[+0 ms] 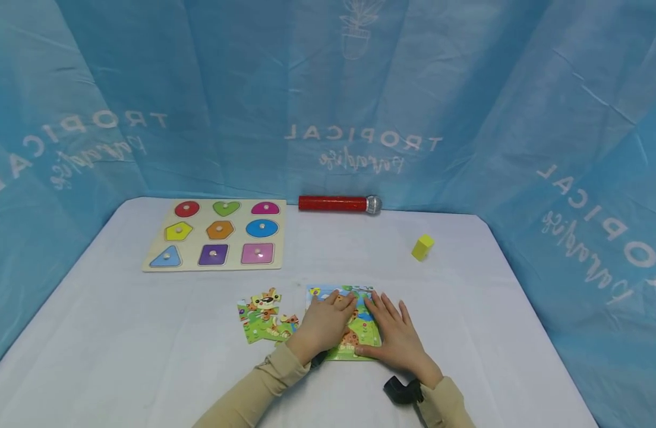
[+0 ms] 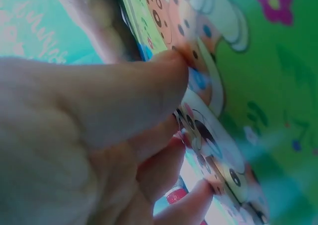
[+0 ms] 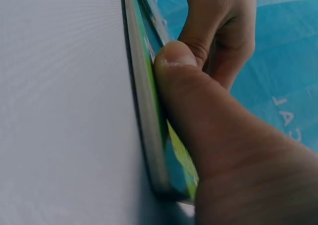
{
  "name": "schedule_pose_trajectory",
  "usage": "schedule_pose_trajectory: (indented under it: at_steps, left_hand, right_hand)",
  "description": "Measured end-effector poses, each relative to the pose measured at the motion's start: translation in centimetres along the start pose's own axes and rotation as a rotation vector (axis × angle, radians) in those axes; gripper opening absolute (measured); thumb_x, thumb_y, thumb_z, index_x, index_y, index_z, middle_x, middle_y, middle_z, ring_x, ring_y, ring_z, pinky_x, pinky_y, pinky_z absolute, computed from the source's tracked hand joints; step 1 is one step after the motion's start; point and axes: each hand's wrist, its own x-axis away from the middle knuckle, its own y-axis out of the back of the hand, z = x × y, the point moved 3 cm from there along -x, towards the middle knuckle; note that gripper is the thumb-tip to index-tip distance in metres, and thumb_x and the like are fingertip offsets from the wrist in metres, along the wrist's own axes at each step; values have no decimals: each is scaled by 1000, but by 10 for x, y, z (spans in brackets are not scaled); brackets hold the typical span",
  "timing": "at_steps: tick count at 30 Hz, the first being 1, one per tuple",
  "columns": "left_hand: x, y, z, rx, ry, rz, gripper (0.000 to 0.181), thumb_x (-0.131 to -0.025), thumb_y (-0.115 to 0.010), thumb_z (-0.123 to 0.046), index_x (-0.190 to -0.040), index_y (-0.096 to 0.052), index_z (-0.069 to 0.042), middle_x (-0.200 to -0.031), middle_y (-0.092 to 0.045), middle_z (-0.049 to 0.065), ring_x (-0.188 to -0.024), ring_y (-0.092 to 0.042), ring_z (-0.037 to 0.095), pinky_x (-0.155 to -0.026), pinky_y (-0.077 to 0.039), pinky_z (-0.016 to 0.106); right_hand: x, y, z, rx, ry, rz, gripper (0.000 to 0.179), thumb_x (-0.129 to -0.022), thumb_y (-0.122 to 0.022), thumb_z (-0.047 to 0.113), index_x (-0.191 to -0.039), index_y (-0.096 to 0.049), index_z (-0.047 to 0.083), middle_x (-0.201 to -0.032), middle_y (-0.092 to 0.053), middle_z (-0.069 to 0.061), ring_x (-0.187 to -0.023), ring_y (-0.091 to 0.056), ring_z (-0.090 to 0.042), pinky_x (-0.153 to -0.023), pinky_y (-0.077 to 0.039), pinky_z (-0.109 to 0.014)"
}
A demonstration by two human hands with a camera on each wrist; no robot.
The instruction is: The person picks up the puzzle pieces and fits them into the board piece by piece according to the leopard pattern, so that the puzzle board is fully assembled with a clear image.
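Observation:
A jigsaw puzzle board [image 1: 366,336] with a green cartoon-animal picture lies at the table's near middle. My left hand [image 1: 324,324] reaches over its left half, fingers pointing away. In the left wrist view, the thumb and fingertips press on the printed puzzle surface [image 2: 278,86]. On the board's right side rests my right hand [image 1: 396,336], its fingers spread and fairly straight. The right wrist view has the right thumb [image 3: 184,81] lying along the board's rim [image 3: 149,120]. Several loose puzzle pieces [image 1: 258,326] lie left of the board, one showing an animal's face.
A wooden shape board [image 1: 194,244] with knobbed coloured shapes stands at the back left. Near the back edge lies a red toy microphone [image 1: 333,204]. A yellow block [image 1: 422,247] is at the right. Blue printed cloth [image 1: 253,119] surrounds the white table [image 1: 119,356].

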Motion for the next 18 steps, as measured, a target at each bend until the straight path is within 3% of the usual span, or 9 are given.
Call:
schedule_pose_trajectory:
  at_steps: [7, 13, 18]
  left_hand:
    - [-1, 2, -2, -49, 12, -24, 63, -93, -50, -55, -147, -44, -23, -153, -42, -5, -139, -43, 22, -100, -49, 51]
    - [-4, -1, 4, -30, 46, -28, 64, -93, -49, -56, -147, -43, -22, -154, -41, -4, -139, -43, 19, -101, -48, 50]
    - [-1, -1, 6, -18, 1, -44, 64, -93, -51, -55, -147, -44, -22, -153, -42, -2, -139, -43, 20, -102, -46, 52]
  right_hand:
    - [0, -1, -3, -2, -11, 15, 101, -75, -68, 65, -154, -28, 15, -162, -20, -8, -151, -15, -31, -119, -2, -58]
    - [0, 1, 0, -26, 54, -33, 98, -77, -64, 69, -152, -33, 14, -161, -24, -11, -149, -20, -35, -117, -5, -62]
    - [2, 3, 1, -17, 50, -28, 98, -77, -63, 69, -152, -34, 13, -160, -25, -13, -148, -21, -36, -116, -7, -63]
